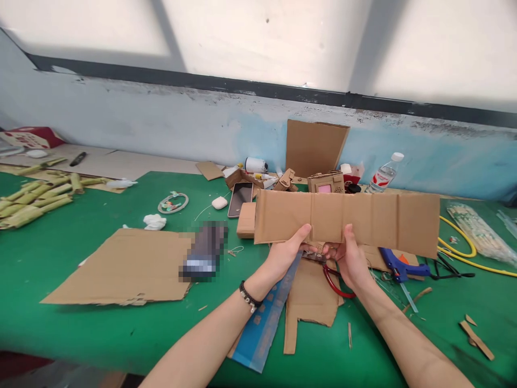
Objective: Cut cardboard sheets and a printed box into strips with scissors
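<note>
Both hands hold up a long creased cardboard strip (363, 218) above the green table (100, 323). My left hand (285, 254) grips the strip's lower edge near its middle, thumb on the front face. My right hand (347, 258) pinches the same edge a little to the right, thumb up on the cardboard. The strip has several vertical fold lines and stands roughly upright, facing me. A dark bracelet sits on my left wrist.
Below the hands lie a blue ruler (264, 318), red-handled scissors (335, 283) and cardboard scraps (309, 302). A large cardboard sheet (125, 267) lies at left, a blue glue gun (398, 265) and yellow cable (464, 242) at right. A phone (240, 198), a bottle (383, 173) and small cardboard boxes stand behind.
</note>
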Available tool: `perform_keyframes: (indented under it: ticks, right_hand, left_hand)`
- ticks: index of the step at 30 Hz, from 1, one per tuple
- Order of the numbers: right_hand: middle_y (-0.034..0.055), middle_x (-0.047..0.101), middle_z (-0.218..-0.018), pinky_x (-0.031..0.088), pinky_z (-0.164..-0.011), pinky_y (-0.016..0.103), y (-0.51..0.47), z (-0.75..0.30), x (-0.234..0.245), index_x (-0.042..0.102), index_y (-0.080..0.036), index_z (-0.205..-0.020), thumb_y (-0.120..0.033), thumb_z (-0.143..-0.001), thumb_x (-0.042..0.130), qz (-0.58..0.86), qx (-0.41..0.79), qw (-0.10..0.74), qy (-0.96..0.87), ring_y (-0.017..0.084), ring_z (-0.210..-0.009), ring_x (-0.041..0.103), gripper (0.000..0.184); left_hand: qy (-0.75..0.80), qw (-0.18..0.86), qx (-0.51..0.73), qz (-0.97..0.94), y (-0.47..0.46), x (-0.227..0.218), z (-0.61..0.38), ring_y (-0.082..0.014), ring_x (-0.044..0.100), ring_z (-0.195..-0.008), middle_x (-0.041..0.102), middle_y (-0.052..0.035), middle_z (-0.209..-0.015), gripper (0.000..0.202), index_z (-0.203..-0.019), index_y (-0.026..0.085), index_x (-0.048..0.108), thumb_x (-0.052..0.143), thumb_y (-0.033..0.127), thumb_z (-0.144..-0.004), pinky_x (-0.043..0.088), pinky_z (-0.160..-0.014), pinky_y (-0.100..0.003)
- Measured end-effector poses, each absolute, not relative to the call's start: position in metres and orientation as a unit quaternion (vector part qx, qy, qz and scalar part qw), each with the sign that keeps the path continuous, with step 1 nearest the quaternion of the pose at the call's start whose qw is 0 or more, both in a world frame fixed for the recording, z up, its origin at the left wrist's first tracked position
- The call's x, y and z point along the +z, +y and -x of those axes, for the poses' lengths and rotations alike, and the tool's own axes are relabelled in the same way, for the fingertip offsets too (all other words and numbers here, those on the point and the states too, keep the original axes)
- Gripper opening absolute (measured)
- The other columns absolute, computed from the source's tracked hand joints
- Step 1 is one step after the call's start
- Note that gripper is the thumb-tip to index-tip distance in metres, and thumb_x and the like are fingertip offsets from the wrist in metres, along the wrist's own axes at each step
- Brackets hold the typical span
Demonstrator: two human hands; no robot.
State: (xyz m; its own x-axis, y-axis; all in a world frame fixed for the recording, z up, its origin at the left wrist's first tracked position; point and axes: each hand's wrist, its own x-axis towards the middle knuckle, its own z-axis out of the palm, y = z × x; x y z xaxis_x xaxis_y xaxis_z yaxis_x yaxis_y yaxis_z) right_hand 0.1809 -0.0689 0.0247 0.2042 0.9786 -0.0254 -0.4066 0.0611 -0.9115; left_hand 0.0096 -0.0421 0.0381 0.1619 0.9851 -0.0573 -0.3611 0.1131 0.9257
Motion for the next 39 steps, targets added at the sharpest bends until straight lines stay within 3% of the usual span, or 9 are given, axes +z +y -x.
perform_keyframes:
  ticks: [3,5,8,12,15,20,28,34,39]
  right_hand:
    - [0.0049,0.080,-0.068,0.062,-0.052,0.032,-0.069,-0.183,0.026,0.083,-0.022,-0.118,-0.101,-0.091,0.060,0.407,0.572,0.619,-0.352,0.024,-0.058,0.077,0.087]
    - [0.0084,0.088,-0.089,0.066,-0.055,0.033,-0.065,-0.190,0.029,0.081,-0.024,-0.123,-0.099,-0.090,0.062,0.396,0.561,0.641,-0.343,0.026,-0.072,0.083,0.084]
    - [0.0067,0.088,-0.123,0.070,-0.062,0.030,-0.055,-0.205,0.033,0.078,-0.029,-0.130,-0.081,-0.090,0.081,0.409,0.470,0.725,-0.292,0.025,-0.094,0.086,0.066]
    - [0.0030,0.083,-0.139,0.072,-0.066,0.024,-0.047,-0.219,0.036,0.075,-0.030,-0.135,-0.048,-0.081,0.100,0.417,0.380,0.786,-0.252,0.022,-0.110,0.083,0.062]
    - [0.0010,0.083,-0.139,0.073,-0.068,0.025,-0.049,-0.215,0.035,0.078,-0.031,-0.130,-0.041,-0.082,0.101,0.412,0.406,0.776,-0.251,0.022,-0.109,0.083,0.054]
    - [-0.0002,0.087,-0.127,0.073,-0.067,0.024,-0.055,-0.202,0.028,0.081,-0.029,-0.126,-0.040,-0.086,0.099,0.403,0.481,0.737,-0.253,0.019,-0.093,0.083,0.045]
    - [0.0036,0.086,-0.131,0.076,-0.066,0.029,-0.061,-0.192,0.025,0.082,-0.027,-0.127,-0.042,-0.081,0.103,0.415,0.456,0.740,-0.269,0.024,-0.100,0.085,0.053]
    - [-0.0009,0.087,-0.125,0.075,-0.068,0.025,-0.067,-0.190,0.031,0.083,-0.030,-0.122,-0.041,-0.082,0.102,0.392,0.480,0.735,-0.276,0.021,-0.098,0.084,0.045]
    - [-0.0006,0.086,-0.134,0.075,-0.068,0.028,-0.062,-0.192,0.029,0.083,-0.034,-0.126,-0.047,-0.076,0.104,0.404,0.452,0.746,-0.275,0.025,-0.112,0.083,0.056]
  left_hand:
    - [0.366,0.642,0.539,-0.405,-0.038,0.039,-0.007,-0.0283,0.083,-0.092,0.084,-0.0135,-0.137,0.056,-0.123,0.019,0.083,0.094,0.060,-0.086,0.078,-0.081,-0.050]
    - [0.372,0.613,0.565,-0.408,-0.034,0.039,-0.003,-0.0302,0.083,-0.098,0.083,-0.0121,-0.139,0.058,-0.123,0.020,0.083,0.094,0.062,-0.085,0.077,-0.073,-0.046]
    - [0.428,0.537,0.583,-0.435,-0.030,0.041,0.005,-0.0283,0.083,-0.087,0.086,-0.0106,-0.131,0.057,-0.120,0.021,0.084,0.092,0.066,-0.085,0.076,-0.075,-0.046]
    - [0.503,0.434,0.560,-0.496,-0.027,0.041,0.013,-0.0303,0.083,-0.082,0.085,-0.0087,-0.086,0.049,-0.084,0.022,0.082,0.082,0.069,-0.095,0.068,-0.106,-0.053]
    - [0.498,0.408,0.587,-0.491,-0.023,0.035,0.013,-0.0326,0.084,-0.093,0.084,-0.0079,-0.081,0.047,-0.089,0.023,0.083,0.082,0.070,-0.096,0.062,-0.117,-0.054]
    - [0.497,0.467,0.579,-0.447,-0.015,0.024,0.011,-0.0343,0.087,-0.085,0.089,-0.0121,-0.117,0.069,-0.134,0.024,0.080,0.079,0.079,-0.094,0.068,-0.103,-0.055]
    - [0.522,0.437,0.546,-0.488,-0.007,0.002,0.023,-0.0387,0.085,-0.097,0.080,-0.0061,-0.070,0.060,-0.105,0.030,0.091,0.062,0.083,-0.102,0.066,-0.107,-0.053]
    - [0.513,0.444,0.559,-0.477,-0.003,0.010,0.025,-0.0355,0.086,-0.092,0.085,-0.0049,-0.081,0.061,-0.126,0.027,0.087,0.069,0.079,-0.100,0.068,-0.105,-0.051]
    - [0.485,0.533,0.558,-0.411,-0.006,0.027,0.017,-0.0274,0.084,-0.070,0.088,-0.0123,-0.125,0.071,-0.137,0.019,0.078,0.082,0.075,-0.093,0.074,-0.080,-0.047]
